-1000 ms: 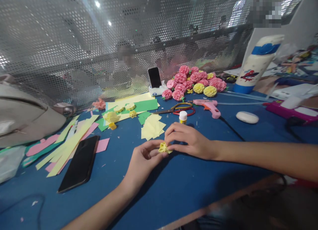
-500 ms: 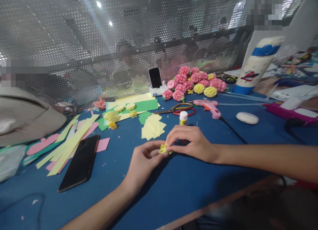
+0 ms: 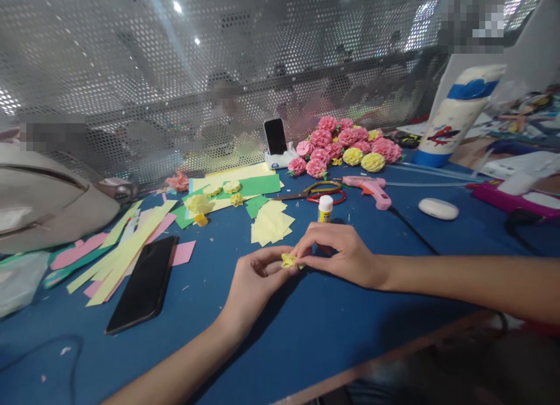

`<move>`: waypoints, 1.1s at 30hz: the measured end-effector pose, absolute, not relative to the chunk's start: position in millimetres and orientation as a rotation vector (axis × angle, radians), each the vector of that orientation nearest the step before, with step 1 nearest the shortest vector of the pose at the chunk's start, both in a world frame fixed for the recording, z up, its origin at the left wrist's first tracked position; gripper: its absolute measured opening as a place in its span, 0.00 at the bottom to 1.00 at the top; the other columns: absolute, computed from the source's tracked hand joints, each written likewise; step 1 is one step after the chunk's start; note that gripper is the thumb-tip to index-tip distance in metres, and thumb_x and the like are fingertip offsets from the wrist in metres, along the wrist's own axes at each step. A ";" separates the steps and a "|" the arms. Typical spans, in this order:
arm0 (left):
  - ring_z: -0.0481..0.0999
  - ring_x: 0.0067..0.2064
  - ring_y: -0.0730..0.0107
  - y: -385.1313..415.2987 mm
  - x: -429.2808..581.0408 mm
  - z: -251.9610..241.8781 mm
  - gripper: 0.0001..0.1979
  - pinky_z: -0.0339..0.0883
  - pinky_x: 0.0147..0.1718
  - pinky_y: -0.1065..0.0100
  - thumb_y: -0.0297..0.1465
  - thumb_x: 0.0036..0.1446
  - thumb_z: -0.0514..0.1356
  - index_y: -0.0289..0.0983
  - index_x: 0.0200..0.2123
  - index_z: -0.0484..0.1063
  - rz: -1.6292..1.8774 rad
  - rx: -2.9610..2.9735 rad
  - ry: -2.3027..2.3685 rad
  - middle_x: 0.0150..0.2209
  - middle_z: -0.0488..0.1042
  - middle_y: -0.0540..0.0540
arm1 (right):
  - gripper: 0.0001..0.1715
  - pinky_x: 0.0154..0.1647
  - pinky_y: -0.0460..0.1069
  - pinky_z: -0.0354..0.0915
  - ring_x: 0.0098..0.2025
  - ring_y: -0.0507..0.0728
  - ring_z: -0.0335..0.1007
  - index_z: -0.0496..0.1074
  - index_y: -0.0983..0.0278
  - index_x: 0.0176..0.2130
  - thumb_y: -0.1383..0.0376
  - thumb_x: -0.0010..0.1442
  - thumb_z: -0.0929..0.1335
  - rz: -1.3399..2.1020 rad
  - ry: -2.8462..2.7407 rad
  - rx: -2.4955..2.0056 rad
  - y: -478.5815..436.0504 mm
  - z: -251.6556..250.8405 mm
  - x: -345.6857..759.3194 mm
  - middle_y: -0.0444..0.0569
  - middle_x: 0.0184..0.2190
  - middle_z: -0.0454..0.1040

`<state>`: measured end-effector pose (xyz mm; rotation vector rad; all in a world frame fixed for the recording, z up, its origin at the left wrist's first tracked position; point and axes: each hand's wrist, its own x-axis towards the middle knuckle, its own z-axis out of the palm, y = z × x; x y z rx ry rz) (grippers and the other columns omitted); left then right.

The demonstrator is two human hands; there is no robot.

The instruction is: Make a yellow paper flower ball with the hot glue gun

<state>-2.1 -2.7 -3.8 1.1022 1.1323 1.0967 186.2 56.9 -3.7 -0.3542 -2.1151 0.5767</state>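
Observation:
Between my two hands is a small yellow paper flower (image 3: 288, 261), held just above the blue table (image 3: 332, 329). My left hand (image 3: 258, 276) pinches its left side between thumb and fingers. From the right, the fingertips of my right hand (image 3: 339, 250) press on the same flower and hide part of it. Right behind my right hand stands a glue stick (image 3: 325, 208) with a white top. A pile of pale yellow paper pieces (image 3: 271, 223) lies beyond my fingers.
Scissors (image 3: 324, 192), a pink glue gun (image 3: 370, 190) and a white oval case (image 3: 438, 209) lie farther back. Pink and yellow paper flowers (image 3: 345, 142) are heaped near a bottle (image 3: 457, 116). At left are a phone (image 3: 144, 285), paper strips (image 3: 126, 250) and a bag (image 3: 48, 201).
The yellow flower has turned slightly between my fingertips. Both hands keep their pinch, and the whole view has shifted a little.

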 end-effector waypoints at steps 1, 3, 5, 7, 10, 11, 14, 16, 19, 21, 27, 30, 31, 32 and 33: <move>0.83 0.42 0.63 -2.7 -2.1 -3.9 0.18 0.74 0.43 0.72 0.31 0.45 0.73 0.33 0.41 0.79 1.098 1.099 1.130 0.39 0.84 0.43 | 0.02 0.35 0.46 0.63 0.32 0.49 0.67 0.74 0.65 0.37 0.69 0.61 0.72 0.577 -2.115 -0.355 56.7 -3.6 186.3 0.46 0.33 0.77; 0.83 0.41 0.64 -2.8 -2.3 -4.4 0.18 0.74 0.42 0.73 0.30 0.44 0.73 0.34 0.41 0.79 1.110 1.091 1.120 0.39 0.84 0.44 | 0.03 0.32 0.45 0.62 0.32 0.49 0.67 0.74 0.65 0.38 0.68 0.61 0.72 0.595 -2.116 -0.371 56.5 -2.9 186.8 0.46 0.33 0.76; 0.83 0.40 0.67 -2.9 -2.8 -5.0 0.18 0.73 0.42 0.75 0.30 0.44 0.73 0.35 0.40 0.79 1.136 1.075 1.111 0.38 0.84 0.46 | 0.04 0.29 0.44 0.61 0.33 0.49 0.67 0.73 0.65 0.40 0.68 0.62 0.71 0.639 -2.113 -0.399 56.8 -1.6 187.4 0.46 0.36 0.76; 0.83 0.38 0.71 -3.0 -3.6 -5.2 0.17 0.73 0.41 0.77 0.29 0.44 0.73 0.35 0.41 0.79 1.158 1.061 1.109 0.38 0.84 0.47 | 0.06 0.27 0.44 0.61 0.34 0.48 0.68 0.72 0.64 0.43 0.68 0.63 0.69 0.686 -2.102 -0.408 57.8 -0.4 188.1 0.47 0.40 0.75; 0.82 0.36 0.73 -3.0 -4.5 -4.1 0.20 0.73 0.40 0.78 0.28 0.44 0.74 0.36 0.43 0.78 1.197 1.035 1.102 0.39 0.83 0.48 | 0.07 0.27 0.43 0.62 0.34 0.49 0.67 0.71 0.64 0.44 0.70 0.64 0.68 0.669 -2.076 -0.399 60.0 0.4 189.1 0.47 0.42 0.72; 0.82 0.35 0.74 -3.0 -4.6 -3.5 0.21 0.73 0.40 0.78 0.28 0.44 0.74 0.36 0.43 0.78 1.207 1.026 1.099 0.40 0.83 0.48 | 0.06 0.28 0.43 0.62 0.35 0.49 0.67 0.71 0.63 0.43 0.70 0.64 0.68 0.646 -2.076 -0.399 60.8 0.5 189.5 0.47 0.42 0.72; 0.82 0.34 0.75 -2.8 -4.7 -2.4 0.22 0.74 0.39 0.77 0.28 0.45 0.74 0.35 0.45 0.77 1.209 1.006 1.105 0.39 0.83 0.47 | 0.05 0.35 0.45 0.64 0.39 0.51 0.66 0.72 0.63 0.41 0.70 0.63 0.69 0.594 -2.111 -0.394 62.8 0.6 190.3 0.47 0.40 0.70; 0.82 0.34 0.74 -2.5 -4.7 -2.8 0.22 0.74 0.39 0.77 0.28 0.45 0.73 0.35 0.45 0.77 1.200 1.014 1.102 0.38 0.83 0.47 | 0.05 0.42 0.47 0.65 0.42 0.52 0.67 0.73 0.63 0.42 0.70 0.63 0.69 0.571 -2.145 -0.381 63.6 0.6 190.8 0.47 0.40 0.69; 0.82 0.35 0.73 -2.4 -4.8 -4.0 0.21 0.74 0.39 0.76 0.28 0.46 0.73 0.34 0.45 0.77 1.189 1.028 1.096 0.38 0.84 0.47 | 0.06 0.46 0.50 0.64 0.44 0.53 0.67 0.73 0.62 0.43 0.69 0.64 0.69 0.545 -2.173 -0.374 63.5 0.3 191.4 0.47 0.40 0.69; 0.82 0.35 0.73 -2.7 -4.7 -4.3 0.20 0.74 0.39 0.77 0.28 0.46 0.73 0.35 0.45 0.77 1.177 1.036 1.091 0.38 0.83 0.46 | 0.06 0.46 0.49 0.64 0.43 0.53 0.67 0.73 0.62 0.43 0.69 0.64 0.68 0.533 -2.177 -0.370 63.0 -0.2 191.7 0.47 0.39 0.69; 0.82 0.37 0.73 -3.3 -4.6 -3.9 0.20 0.73 0.41 0.77 0.27 0.46 0.73 0.34 0.44 0.78 1.168 1.042 1.090 0.40 0.83 0.46 | 0.06 0.45 0.50 0.65 0.43 0.53 0.67 0.72 0.62 0.43 0.69 0.65 0.68 0.513 -2.196 -0.365 63.1 -0.4 191.5 0.47 0.39 0.70; 0.82 0.37 0.74 -2.9 -4.4 -3.9 0.20 0.73 0.41 0.76 0.27 0.46 0.72 0.33 0.44 0.77 1.168 1.053 1.082 0.41 0.83 0.45 | 0.06 0.45 0.51 0.65 0.43 0.53 0.67 0.72 0.62 0.43 0.69 0.65 0.67 0.509 -2.209 -0.366 63.4 -0.1 191.5 0.47 0.39 0.70; 0.82 0.37 0.73 -2.8 -4.2 -3.8 0.20 0.73 0.41 0.76 0.27 0.46 0.72 0.33 0.44 0.77 1.170 1.057 1.082 0.41 0.83 0.45 | 0.06 0.45 0.51 0.65 0.43 0.53 0.67 0.72 0.62 0.44 0.69 0.65 0.67 0.506 -2.211 -0.368 63.5 0.0 191.5 0.47 0.39 0.70; 0.82 0.36 0.73 -2.7 -4.0 -3.7 0.20 0.73 0.41 0.76 0.27 0.46 0.72 0.33 0.44 0.77 1.171 1.060 1.084 0.40 0.83 0.45 | 0.06 0.45 0.50 0.65 0.43 0.53 0.67 0.72 0.62 0.44 0.69 0.65 0.67 0.502 -2.212 -0.370 63.5 0.1 191.5 0.47 0.39 0.71; 0.82 0.36 0.73 -2.6 -3.8 -3.5 0.20 0.74 0.41 0.75 0.27 0.46 0.72 0.33 0.44 0.77 1.170 1.063 1.089 0.40 0.83 0.45 | 0.06 0.45 0.50 0.65 0.43 0.53 0.68 0.72 0.62 0.44 0.69 0.65 0.67 0.498 -2.213 -0.370 63.6 0.1 191.5 0.47 0.39 0.71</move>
